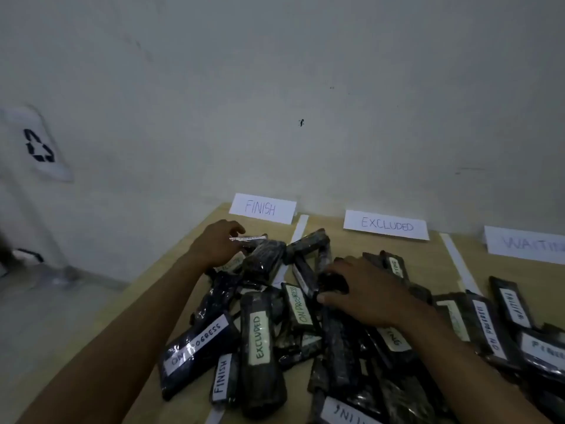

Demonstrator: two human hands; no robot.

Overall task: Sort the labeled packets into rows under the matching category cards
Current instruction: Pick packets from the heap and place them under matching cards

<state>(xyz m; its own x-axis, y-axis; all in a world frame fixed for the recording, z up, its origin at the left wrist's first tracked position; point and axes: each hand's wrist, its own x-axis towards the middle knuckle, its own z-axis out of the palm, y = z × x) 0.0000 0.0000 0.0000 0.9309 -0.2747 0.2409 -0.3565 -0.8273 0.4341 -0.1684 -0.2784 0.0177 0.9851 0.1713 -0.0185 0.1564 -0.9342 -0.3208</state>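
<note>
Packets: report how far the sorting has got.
Barely begun. Done: the FINISH card, EXCLUDED card and WAITING card stand along the far edge of the table, but no rows show under them. In hand: the left hand grips a labeled packet below FINISH; the right hand grips a dark packet in the pile. Left: nearly the whole mixed pile.

One view only: a head-worn wide-angle camera looked forward and down from the near side of the table point(345, 243) toward the wall point(305, 87). It sat close above the packet pile point(305, 332). Category cards point(263, 208) stood at the far edge.
</note>
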